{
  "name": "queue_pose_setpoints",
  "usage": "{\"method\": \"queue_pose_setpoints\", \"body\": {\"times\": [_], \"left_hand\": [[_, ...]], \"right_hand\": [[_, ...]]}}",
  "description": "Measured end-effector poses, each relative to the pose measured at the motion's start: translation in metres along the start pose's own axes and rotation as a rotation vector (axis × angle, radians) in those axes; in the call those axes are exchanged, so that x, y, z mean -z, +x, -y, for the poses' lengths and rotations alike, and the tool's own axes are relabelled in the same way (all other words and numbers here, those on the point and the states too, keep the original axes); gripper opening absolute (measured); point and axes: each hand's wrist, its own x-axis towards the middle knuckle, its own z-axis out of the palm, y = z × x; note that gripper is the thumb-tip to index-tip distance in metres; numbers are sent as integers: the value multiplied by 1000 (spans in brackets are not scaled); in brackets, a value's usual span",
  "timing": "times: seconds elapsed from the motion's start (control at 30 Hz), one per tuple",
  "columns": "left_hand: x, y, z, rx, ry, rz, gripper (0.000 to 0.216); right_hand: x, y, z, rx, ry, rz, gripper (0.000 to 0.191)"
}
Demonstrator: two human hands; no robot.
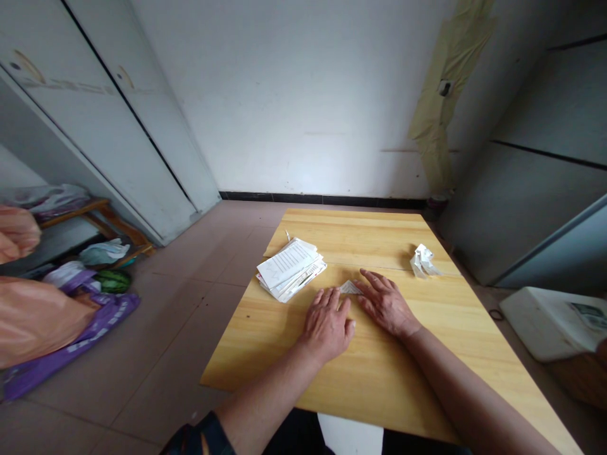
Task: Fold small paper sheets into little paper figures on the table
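Touching folded paper (349,288) — probably — with the right hand (385,303) (left hand (327,323) just beside).

Left hand (327,325): palm down on the table (374,385), fingers close together and pointing toward the far edge.
Right hand (386,304): palm down, fingers spread, angled forward and inward, just beside the left hand.
Left forearm (265,395): bare, coming in over the near edge, a dark sleeve (202,436) at the bottom of view.
Right forearm (474,392): bare, lying over the table toward its near right corner.
Wrists: both low, bent only slightly.
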Motion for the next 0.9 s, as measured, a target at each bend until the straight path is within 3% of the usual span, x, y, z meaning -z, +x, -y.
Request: {"method": "queue_pose_setpoints", "body": {"times": [0.23,0.37,0.53,0.77,0.9], "left_hand": [[-2,0,-1,5,-31,-6,37],[-2,0,-1,9,-24,-4,40],[0,0,-1,18,-6,3,44],[-1,-1,-2,25,-32,-8,37],[-1,-1,-2,28,-37,-3,44]], "right_hand": [[-3,8,11,19,-109,146,46],[-3,11,13,-55,-121,179,44],[-5,13,10,-150,-123,156,44],[1,4,4,-4,-1,86,41],[4,-1,-2,-70,26,26,39]]}}
